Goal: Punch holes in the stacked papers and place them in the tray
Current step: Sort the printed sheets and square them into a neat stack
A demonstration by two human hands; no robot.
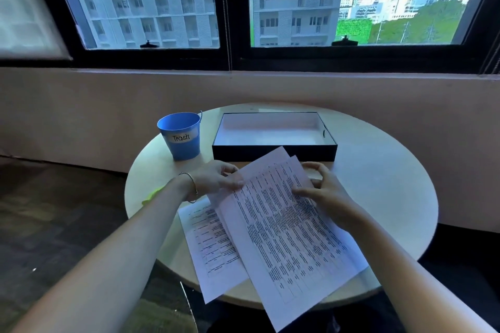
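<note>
Both hands' grip pinches papers (284, 224) — trash bucket (180, 135), tray (274, 153) beyond.

The round table (392, 184) is left bare along its right side, where open passage is offered. The far edge is blocked by the black tray (273, 153), with the blue "Trash" bucket (180, 136) stood near its left end; a narrow gap is left between them. The near centre is covered by fanned printed papers (284, 230), which overhang the front edge.
</note>
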